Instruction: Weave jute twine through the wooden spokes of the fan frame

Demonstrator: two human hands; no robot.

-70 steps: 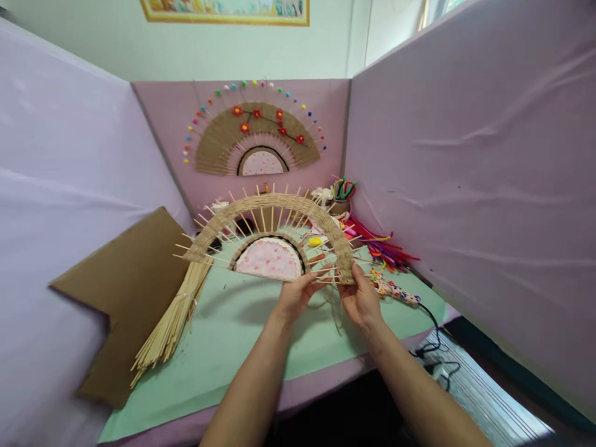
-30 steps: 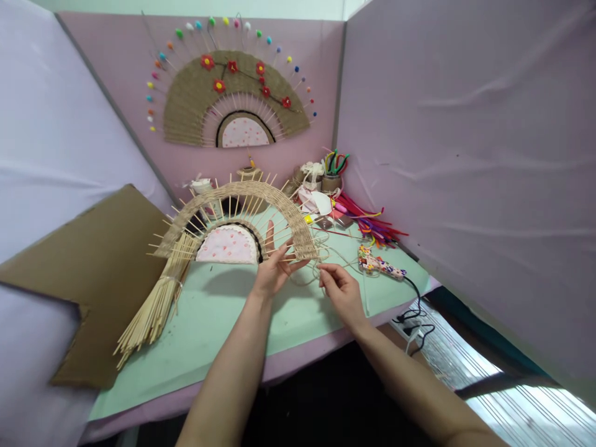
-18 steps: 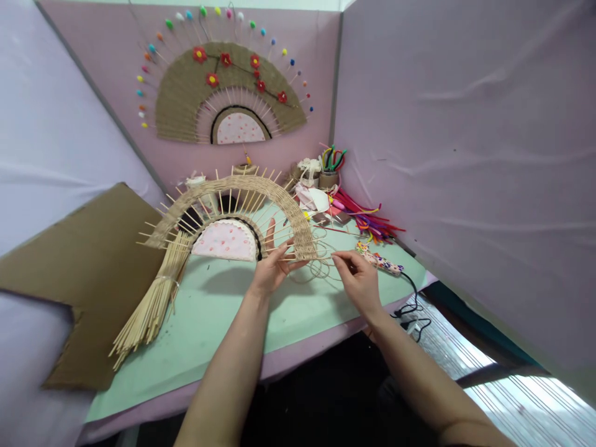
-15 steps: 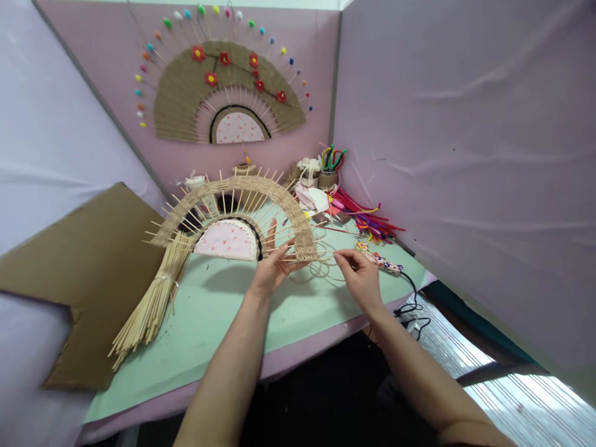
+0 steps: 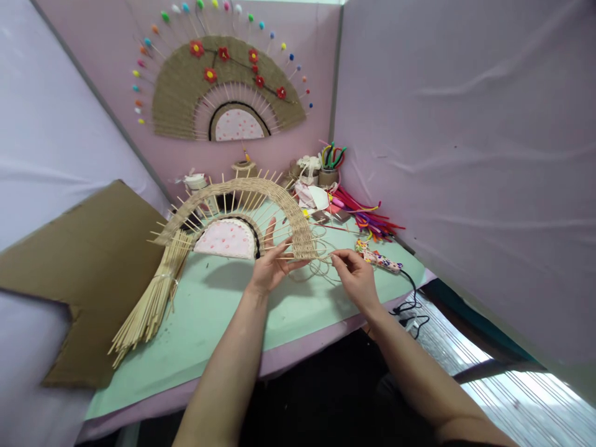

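Fan handling: tan woven-twine half-ring fan on pale wooden sticks (image 5: 229, 237); probably light, springy, unslippery; bare stick tips likely snap easily.
Best hold: the tan woven band (image 5: 302, 232), judged firmer than single sticks.
Left hand (image 5: 270, 268): fingers spread, supporting the fan from its 5 o'clock.
Right hand (image 5: 357, 279): pinching a thin, limp-looking tan twine strand (image 5: 322, 257) at the fan's 4 o'clock.
Fan position: above the pale green tabletop (image 5: 307, 313); 11 o'clock from left hand, 10 from right.

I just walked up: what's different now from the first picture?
The right hand let go of the held fan, moved just right of its end and now pinches some string. The left hand still holds the fan; the stick bundle and cardboard stayed put.
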